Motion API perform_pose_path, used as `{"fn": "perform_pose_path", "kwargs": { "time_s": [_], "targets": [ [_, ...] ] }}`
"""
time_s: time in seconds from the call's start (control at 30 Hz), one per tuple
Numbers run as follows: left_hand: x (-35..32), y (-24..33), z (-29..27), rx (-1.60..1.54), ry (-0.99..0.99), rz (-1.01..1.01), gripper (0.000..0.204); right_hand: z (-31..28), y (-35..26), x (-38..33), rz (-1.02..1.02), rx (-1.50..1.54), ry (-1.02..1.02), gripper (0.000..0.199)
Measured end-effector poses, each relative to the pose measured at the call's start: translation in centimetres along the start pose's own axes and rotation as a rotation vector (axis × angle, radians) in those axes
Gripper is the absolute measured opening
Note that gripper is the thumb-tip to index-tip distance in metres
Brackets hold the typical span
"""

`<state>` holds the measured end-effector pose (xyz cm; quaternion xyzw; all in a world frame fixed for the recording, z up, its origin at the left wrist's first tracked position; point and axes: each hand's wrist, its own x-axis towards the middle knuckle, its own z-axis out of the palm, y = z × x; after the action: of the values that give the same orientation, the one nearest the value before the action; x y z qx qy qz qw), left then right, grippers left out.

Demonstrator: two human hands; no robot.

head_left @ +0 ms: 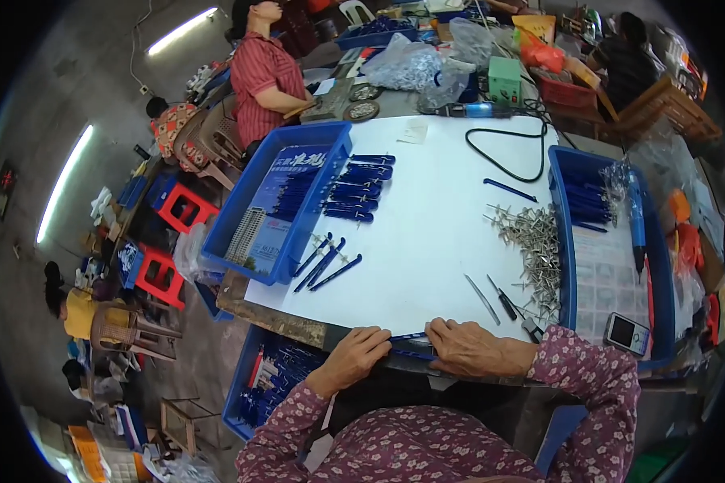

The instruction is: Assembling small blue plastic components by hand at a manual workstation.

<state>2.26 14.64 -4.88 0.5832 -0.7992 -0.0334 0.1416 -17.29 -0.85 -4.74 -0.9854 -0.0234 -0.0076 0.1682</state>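
At the table's near edge, my left hand (pixel 356 356) and my right hand (pixel 469 346) are both closed on the ends of a slim dark-blue plastic piece (pixel 408 336). A second blue strip shows just below it, partly hidden by my fingers. Beyond my right hand lie tweezers (pixel 482 299), a black-handled screwdriver (pixel 507 304) and a dark-handled tool (pixel 532 328). Further right is a heap of small metal fittings (pixel 532 249). Several blue pieces with metal fittings (pixel 325 264) rest on the white sheet, with stacked blue pieces (pixel 358 187) behind them.
Blue trays stand at the left (pixel 344 153) and right (pixel 568 306) of the white sheet (pixel 435 209). In the right one lie a blue electric screwdriver (pixel 637 211) and a phone (pixel 627 333). A black cable (pixel 469 145) loops near a green box (pixel 504 79). Other people sit beyond.
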Motion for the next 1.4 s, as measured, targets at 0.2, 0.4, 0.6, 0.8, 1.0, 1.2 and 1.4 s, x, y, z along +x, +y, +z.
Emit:
{"fn": "perform_pose_path", "kwargs": {
  "time_s": [0.2, 0.4, 0.6, 0.8, 1.0, 1.2, 1.4],
  "targets": [
    [-0.2, -0.2, 0.4, 0.025, 0.054, 0.013, 0.019, 0.2, 0.1, -0.3, 0.003, -0.083, 0.090, 0.046],
    [0.5, -0.1, 0.2, -0.052, 0.073, 0.022, 0.022, 0.4, 0.7, 0.2, 0.077, 0.147, -0.072, 0.059],
    [0.4, -0.4, 0.0, -0.088, 0.043, 0.034, 0.022, 0.9, 0.9, 0.5, 0.039, 0.142, -0.053, 0.054],
    [0.4, -1.0, -0.2, -0.062, 0.034, 0.056, 0.023, 0.7, 0.7, 0.8, 0.055, 0.180, -0.052, 0.048],
    [0.5, -1.4, 0.0, -0.161, 0.026, 0.017, 0.023, 1.0, 1.0, 0.9, 0.063, 0.194, -0.060, 0.050],
    [0.6, -1.4, 0.0, -0.238, -0.024, 0.011, 0.024, 1.1, 1.3, 0.7, -0.041, 0.112, -0.043, 0.054],
    [0.7, -1.6, 0.1, -0.233, -0.036, 0.035, 0.024, 1.8, 1.6, 1.0, -0.034, 0.119, -0.029, 0.052]
  ]
}}
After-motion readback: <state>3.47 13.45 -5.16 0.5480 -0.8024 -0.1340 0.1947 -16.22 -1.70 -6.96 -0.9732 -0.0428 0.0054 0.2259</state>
